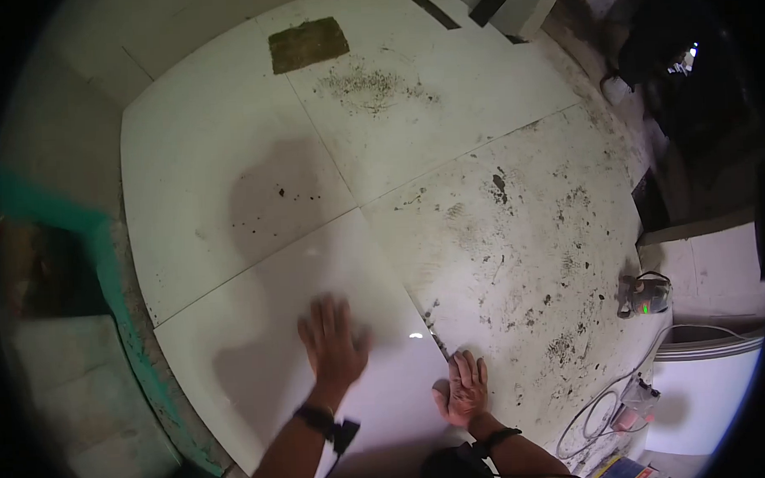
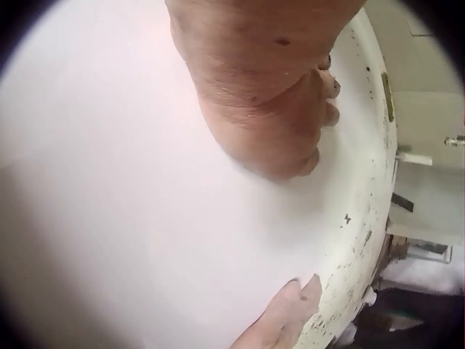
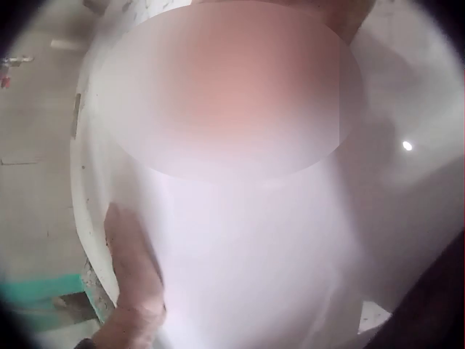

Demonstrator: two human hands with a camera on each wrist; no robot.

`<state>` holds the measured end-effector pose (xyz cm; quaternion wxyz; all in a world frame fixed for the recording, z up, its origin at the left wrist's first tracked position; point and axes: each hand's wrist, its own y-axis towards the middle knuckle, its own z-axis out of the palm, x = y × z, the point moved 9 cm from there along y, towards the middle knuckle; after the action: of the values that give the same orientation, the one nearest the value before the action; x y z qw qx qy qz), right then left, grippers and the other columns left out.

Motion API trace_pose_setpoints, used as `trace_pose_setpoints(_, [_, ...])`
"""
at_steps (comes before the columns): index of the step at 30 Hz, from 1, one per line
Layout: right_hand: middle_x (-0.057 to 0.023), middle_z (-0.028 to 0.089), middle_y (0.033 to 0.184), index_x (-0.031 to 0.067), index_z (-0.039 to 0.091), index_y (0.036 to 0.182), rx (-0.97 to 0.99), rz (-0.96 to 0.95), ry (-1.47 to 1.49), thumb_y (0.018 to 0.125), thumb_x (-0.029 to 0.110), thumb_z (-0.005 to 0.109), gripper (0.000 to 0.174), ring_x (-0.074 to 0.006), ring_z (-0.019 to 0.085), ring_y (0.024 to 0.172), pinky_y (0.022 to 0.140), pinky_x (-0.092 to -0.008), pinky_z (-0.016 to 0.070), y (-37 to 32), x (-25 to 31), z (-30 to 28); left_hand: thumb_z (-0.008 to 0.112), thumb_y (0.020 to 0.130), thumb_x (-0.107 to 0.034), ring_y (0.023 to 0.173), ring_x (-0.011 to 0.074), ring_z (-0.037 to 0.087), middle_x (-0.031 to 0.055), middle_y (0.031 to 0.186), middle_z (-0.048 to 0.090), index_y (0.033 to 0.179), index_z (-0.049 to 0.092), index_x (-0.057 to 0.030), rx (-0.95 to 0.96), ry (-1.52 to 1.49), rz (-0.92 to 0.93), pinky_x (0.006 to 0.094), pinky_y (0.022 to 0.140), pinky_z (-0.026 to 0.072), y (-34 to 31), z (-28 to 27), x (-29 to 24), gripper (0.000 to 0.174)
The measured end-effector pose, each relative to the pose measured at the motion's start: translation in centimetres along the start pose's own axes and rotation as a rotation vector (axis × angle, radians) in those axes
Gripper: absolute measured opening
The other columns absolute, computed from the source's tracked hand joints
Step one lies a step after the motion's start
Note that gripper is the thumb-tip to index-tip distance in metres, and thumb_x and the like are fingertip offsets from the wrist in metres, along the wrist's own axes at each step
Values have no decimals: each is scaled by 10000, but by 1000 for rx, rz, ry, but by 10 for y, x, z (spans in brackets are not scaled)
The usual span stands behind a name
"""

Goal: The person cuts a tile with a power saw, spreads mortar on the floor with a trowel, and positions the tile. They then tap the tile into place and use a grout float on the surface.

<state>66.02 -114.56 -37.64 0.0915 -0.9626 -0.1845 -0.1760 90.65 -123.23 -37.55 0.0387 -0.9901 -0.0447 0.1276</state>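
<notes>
A large glossy white floor tile (image 1: pixel 385 306) lies in front of me, with its right edge meeting a dirt-speckled tile (image 1: pixel 526 251). My left hand (image 1: pixel 331 346) rests on the glossy tile, palm down with the fingers spread forward. At that tile's right edge, my right hand (image 1: pixel 464 389) lies across the seam with its fingers extended and thumb out to the left. From the left wrist, my left hand (image 2: pixel 261 109) is seen from behind, over the white surface. The right wrist view is blurred where the right hand is; the left hand (image 3: pixel 134 276) shows at its lower left.
A brownish rectangular pad (image 1: pixel 308 45) lies on the far tiles. A small device with a green light (image 1: pixel 646 295) stands at the right, above a looped cable (image 1: pixel 607 400). Green-painted edging (image 1: pixel 119 290) runs along the left, and dirt crumbs (image 1: pixel 369 88) lie scattered ahead.
</notes>
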Motion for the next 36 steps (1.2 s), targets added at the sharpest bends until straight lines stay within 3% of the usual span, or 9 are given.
trace_pose_setpoints(4, [-187,339,1398,-70,403,1339,79,44,-41,797,416,589,752,-416,354,1285,1081,-592,216,3,-9,12,652,793,-540,1395,419,237,214,1489,313,1416,380,-79,-236,-90,-60,640,1056,222,183,-33,17,822])
trace_pose_setpoints(6, [-191,353,1386,-71,411,1332,67,39,-27,798,428,578,750,-414,368,1274,1073,-588,226,5,-9,12,723,674,-612,1404,425,218,180,1517,281,1442,363,-138,-28,21,-70,668,1040,240,246,-26,17,972])
trace_pose_setpoints(8, [-189,383,1348,-67,433,1303,46,23,-37,801,453,556,733,-413,390,1249,1044,-587,250,5,-9,10,716,666,-639,1408,419,211,160,1533,253,1458,334,-172,85,92,-92,685,1025,250,274,-41,4,996])
trace_pose_setpoints(12, [-193,407,1307,-69,450,1274,82,59,-49,801,473,549,726,-419,398,1231,1024,-591,256,-1,-13,23,735,629,-666,1416,425,182,124,1569,170,1494,254,-224,298,210,-123,714,983,293,286,-32,1,1084])
trace_pose_setpoints(18, [-192,419,1288,-54,440,1279,202,110,-55,799,504,567,747,-426,413,1212,1029,-610,250,2,-20,22,805,568,-618,1392,500,163,174,1561,141,1503,214,-185,372,275,-70,718,937,353,294,-39,-7,1188])
trace_pose_setpoints(25, [-229,447,1343,-21,416,1330,-26,92,73,904,237,550,516,-440,425,1252,1051,-592,288,105,-28,-49,825,570,-587,1386,504,178,174,1557,150,1498,217,-180,424,256,-79,719,912,377,304,-42,-10,1182])
trace_pose_setpoints(29, [-209,443,1347,-13,404,1338,-317,195,-38,937,256,514,495,-419,413,1249,1049,-560,300,188,-67,-79,826,569,-573,1384,510,182,169,1559,161,1494,238,-208,417,239,-83,720,924,361,306,-42,-9,1155])
trace_pose_setpoints(34, [-198,428,1332,-12,396,1338,-319,235,-207,951,376,468,553,-408,380,1267,1054,-552,272,218,-77,-59,827,574,-552,1382,513,189,154,1570,151,1492,251,-227,388,206,-86,716,931,347,302,-39,-2,1131])
trace_pose_setpoints(36, [-151,405,1371,29,393,1351,-292,275,-182,909,335,521,553,-368,344,1308,1078,-548,245,218,-81,-62,783,659,-525,1396,471,205,146,1565,181,1476,299,-227,364,206,-85,701,962,329,301,-47,-6,996])
